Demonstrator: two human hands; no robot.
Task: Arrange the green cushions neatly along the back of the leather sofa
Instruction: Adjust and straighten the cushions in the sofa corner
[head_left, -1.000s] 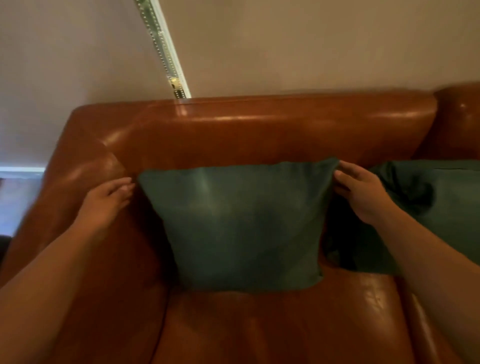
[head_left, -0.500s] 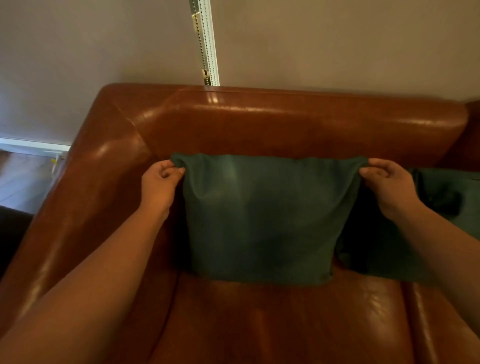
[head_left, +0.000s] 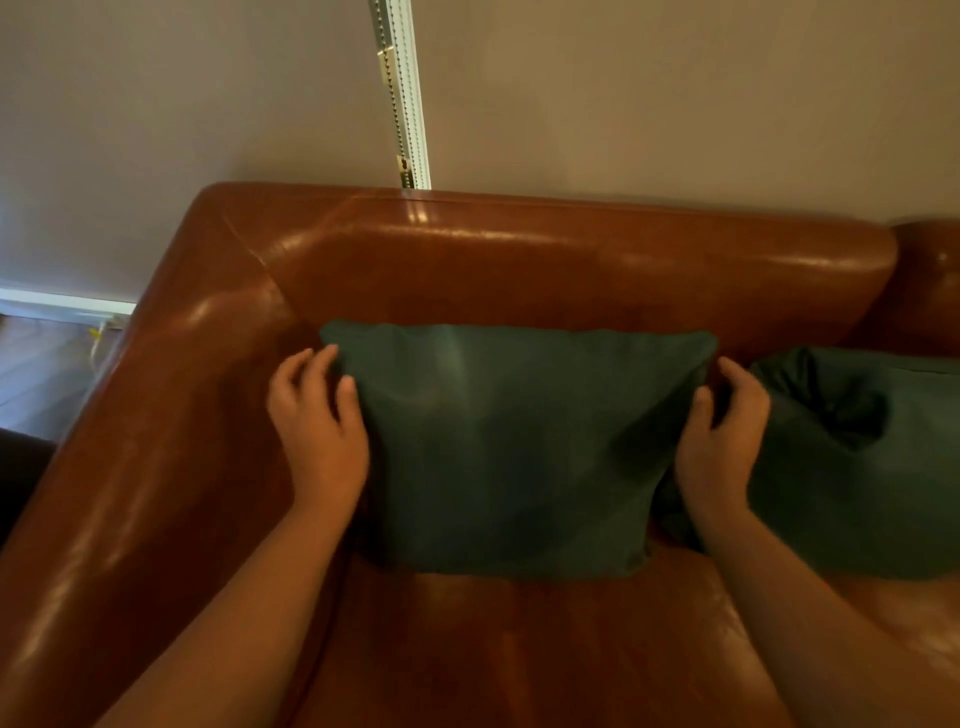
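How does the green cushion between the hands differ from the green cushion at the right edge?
The held cushion stands upright and smooth against the sofa back; the right cushion sags, with a deep dent. The held cushion shows fully, with a hand at each side; the right cushion is cut off by the frame. Both are dark green.

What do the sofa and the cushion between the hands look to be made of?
Sofa: brown leather or a lookalike, smooth and glossy, with bright streaks of reflected light along the backrest and arm.
Cushion: dark green woven fabric, matte, with no shine and soft creases at its corners.
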